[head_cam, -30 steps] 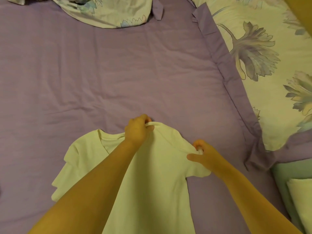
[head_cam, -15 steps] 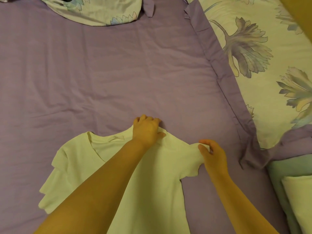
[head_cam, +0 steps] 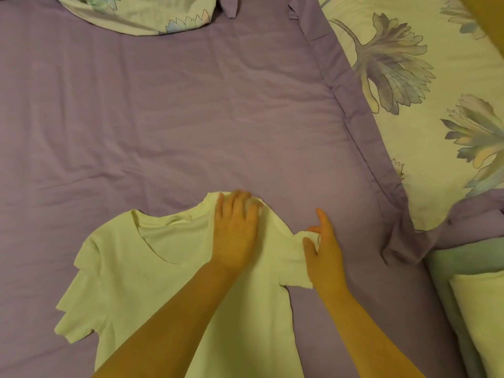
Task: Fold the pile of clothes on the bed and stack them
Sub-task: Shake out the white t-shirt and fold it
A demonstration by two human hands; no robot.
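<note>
A pale white T-shirt [head_cam: 152, 274] lies face up on the purple bedsheet [head_cam: 169, 118], its neck pointing away from me. My left hand [head_cam: 234, 230] lies flat on the shirt's right shoulder, fingers straight, pressing the cloth down. My right hand [head_cam: 324, 249] is at the tip of the right sleeve [head_cam: 293, 257]. It pinches the sleeve's hem between thumb and a finger, with one finger pointing straight up. The left sleeve lies spread at the lower left, with a second layer of cloth showing under it. Both forearms cover the shirt's lower part.
A large floral pillow [head_cam: 436, 105] with a purple border fills the right side. Another floral piece [head_cam: 136, 12] lies at the top edge. Green cloth [head_cam: 463, 268] and a pale folded item [head_cam: 482, 309] sit at the lower right.
My left hand has let go of the shoulder it gripped and now lies flat on it. The right hand has drawn the sleeve outward, and the shirt lies flatter.
</note>
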